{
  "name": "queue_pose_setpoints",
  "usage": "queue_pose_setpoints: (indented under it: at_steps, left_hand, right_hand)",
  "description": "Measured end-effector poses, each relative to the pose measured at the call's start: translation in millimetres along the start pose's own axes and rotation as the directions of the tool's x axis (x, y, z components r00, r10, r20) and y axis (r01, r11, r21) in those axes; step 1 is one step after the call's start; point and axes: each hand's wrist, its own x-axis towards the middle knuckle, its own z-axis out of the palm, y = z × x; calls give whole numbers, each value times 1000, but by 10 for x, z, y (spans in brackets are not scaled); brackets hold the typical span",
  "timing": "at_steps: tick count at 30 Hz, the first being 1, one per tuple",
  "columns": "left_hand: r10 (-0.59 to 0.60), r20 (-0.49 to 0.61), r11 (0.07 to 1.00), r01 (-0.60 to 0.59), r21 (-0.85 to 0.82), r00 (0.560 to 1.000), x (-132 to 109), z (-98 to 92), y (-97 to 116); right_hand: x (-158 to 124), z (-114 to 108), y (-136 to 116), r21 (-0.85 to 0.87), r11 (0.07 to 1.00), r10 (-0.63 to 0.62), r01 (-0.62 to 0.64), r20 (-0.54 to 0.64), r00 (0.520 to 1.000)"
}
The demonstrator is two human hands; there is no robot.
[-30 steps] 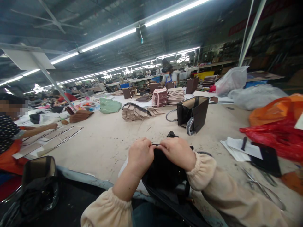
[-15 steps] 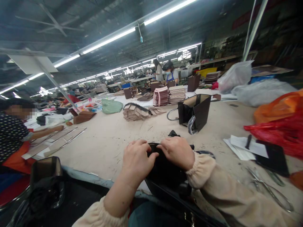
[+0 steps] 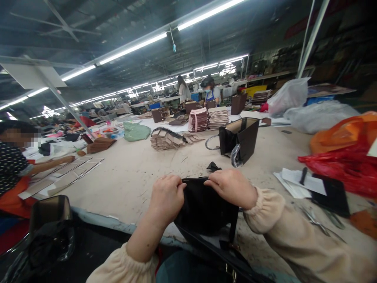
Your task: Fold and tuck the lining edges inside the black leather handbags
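Note:
A black bag [image 3: 206, 208] lies at the table's near edge, its dark inside turned up toward me. My left hand [image 3: 168, 196] pinches the left end of its far rim, thumb against the curled fingers. Farther right on that same rim, my right hand [image 3: 232, 186] is closed, with the fingertips over the edge. A strap and metal fittings hang at the bag's lower right. Beyond my hands stands a dark box-shaped bag [image 3: 246, 137] with plastic-wrapped handles. A small black scrap [image 3: 213, 167] lies just past the rim.
Stacked brown pieces [image 3: 167, 139] and a green plastic bag [image 3: 136, 131] are on the table [image 3: 123, 181]. At right are red plastic [image 3: 341, 169], papers [image 3: 294, 182] and scissors [image 3: 316, 222]. A person [image 3: 14, 157] works at left; an open bag [image 3: 50, 212] sits at lower left.
My hands have moved apart along the rim, the right one going rightward. More of the bag's rim and dark inside shows between them. The whole view has shifted slightly.

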Motion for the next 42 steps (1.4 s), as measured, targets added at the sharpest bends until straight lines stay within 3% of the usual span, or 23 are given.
queue_pose_setpoints:
  at_steps: [6, 15, 20, 24, 32, 42]
  left_hand:
    - [-30, -14, 999, 30, 12, 999, 2, 12, 2]
    - [-23, 20, 996, 21, 89, 1000, -6, -7, 44]
    - [-34, 17, 991, 32, 130, 999, -12, -3, 29]
    - [-51, 13, 989, 48, 137, 999, -4, -10, 39]
    - [-84, 24, 987, 79, 141, 996, 36, -11, 71]
    - [-94, 20, 985, 90, 150, 995, 54, 18, 77]
  right_hand:
    - [8, 48, -4, -53, 998, -16, 14, -33, 999]
    - [16, -178, -194, 13, 1000, 16, -16, 15, 1000]
    - [166, -31, -377, 84, 996, 10, -8, -14, 1000]
    - [218, 81, -384, 110, 994, 35, -29, -48, 998]
    - [261, 67, -336, 147, 989, 38, -34, -23, 999]
    - [256, 94, -389, 72, 997, 1, 7, -104, 995]
